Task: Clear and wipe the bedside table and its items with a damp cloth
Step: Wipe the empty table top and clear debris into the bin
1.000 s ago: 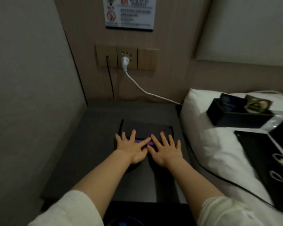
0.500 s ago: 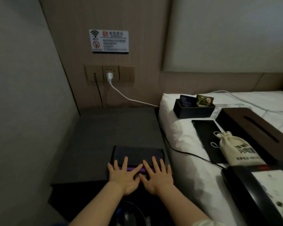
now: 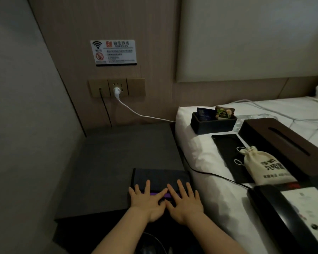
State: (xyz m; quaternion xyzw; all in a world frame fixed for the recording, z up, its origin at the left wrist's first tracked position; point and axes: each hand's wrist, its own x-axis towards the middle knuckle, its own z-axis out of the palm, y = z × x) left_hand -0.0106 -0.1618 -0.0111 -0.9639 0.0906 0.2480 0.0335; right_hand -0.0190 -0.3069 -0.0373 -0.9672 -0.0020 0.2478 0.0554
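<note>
Both hands, left [image 3: 145, 202] and right [image 3: 184, 203], flat, fingers spread, covering half the dim cloth [image 3: 161, 177].

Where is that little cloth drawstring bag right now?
The drawstring bag lies on the bed, right of the bedside table, between the dark tissue box and a flat black tray.
</note>
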